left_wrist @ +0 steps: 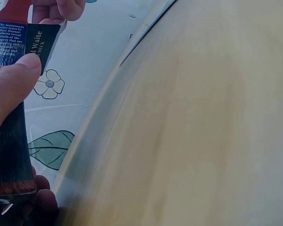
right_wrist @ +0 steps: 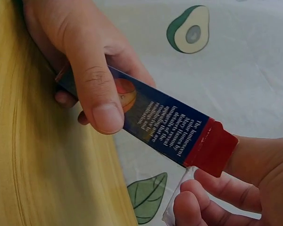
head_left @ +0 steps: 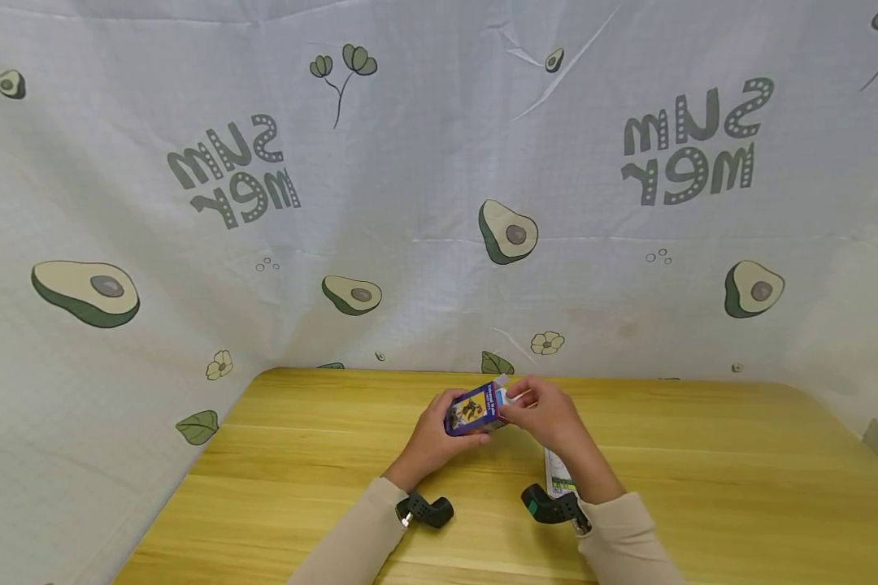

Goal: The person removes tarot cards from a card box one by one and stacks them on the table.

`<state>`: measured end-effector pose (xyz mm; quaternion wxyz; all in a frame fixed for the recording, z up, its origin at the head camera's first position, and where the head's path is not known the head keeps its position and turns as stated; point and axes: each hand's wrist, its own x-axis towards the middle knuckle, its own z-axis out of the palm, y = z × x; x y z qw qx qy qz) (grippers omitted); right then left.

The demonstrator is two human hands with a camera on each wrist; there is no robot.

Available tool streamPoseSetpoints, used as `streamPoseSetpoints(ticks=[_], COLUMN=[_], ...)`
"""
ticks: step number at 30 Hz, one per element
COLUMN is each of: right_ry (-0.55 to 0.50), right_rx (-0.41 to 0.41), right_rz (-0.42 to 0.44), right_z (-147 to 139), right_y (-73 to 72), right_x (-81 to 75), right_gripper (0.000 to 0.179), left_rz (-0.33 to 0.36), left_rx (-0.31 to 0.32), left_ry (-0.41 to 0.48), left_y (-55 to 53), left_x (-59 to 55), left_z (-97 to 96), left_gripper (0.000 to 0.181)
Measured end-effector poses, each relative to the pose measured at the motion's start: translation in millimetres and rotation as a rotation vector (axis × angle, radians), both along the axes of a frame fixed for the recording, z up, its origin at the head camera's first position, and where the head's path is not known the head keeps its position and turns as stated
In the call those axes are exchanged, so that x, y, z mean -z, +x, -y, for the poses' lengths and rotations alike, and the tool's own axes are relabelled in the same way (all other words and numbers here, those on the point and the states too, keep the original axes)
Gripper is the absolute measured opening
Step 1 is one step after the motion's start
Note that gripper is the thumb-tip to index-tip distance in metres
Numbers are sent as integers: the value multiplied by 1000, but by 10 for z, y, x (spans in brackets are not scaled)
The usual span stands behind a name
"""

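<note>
A small dark-blue tarot card box (head_left: pixel 471 410) with a picture on its front is held above the wooden table. My left hand (head_left: pixel 435 431) grips its sides, thumb along one face and fingers around the other. The box end toward my right hand stands open, with a red side flap (right_wrist: pixel 212 148) and a dark lettered end flap (left_wrist: pixel 43 47) folded out. My right hand (head_left: pixel 549 412) is at this opened end, its curled fingers on the end flap. How far the thumb reaches inside is hidden. Whatever lies inside the box cannot be made out.
On the wooden table (head_left: pixel 322 455), a white printed sheet or booklet (head_left: pixel 558 474) lies partly under my right forearm. A pale cloth (head_left: pixel 410 162) with avocado prints hangs behind the table's far edge. Black camera mounts (head_left: pixel 432 512) are strapped to both wrists.
</note>
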<state>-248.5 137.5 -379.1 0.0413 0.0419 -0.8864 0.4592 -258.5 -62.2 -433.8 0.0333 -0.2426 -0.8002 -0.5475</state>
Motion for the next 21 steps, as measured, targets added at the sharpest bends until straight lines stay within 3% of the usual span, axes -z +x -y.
streamPoseSetpoints(ticks=[2, 9, 21], right_ry=[6, -8, 0], right_rx=[9, 29, 29], right_rz=[2, 2, 21], right_z=[7, 36, 5], right_y=[-8, -20, -50], right_x=[19, 62, 68], right_gripper=[25, 21, 25], left_rz=[-1, 6, 2], left_rx=[-2, -27, -37], left_ry=[1, -10, -11], left_y=[1, -219, -236], left_x=[0, 310, 305], left_z=[-3, -9, -30], left_gripper=[63, 66, 65])
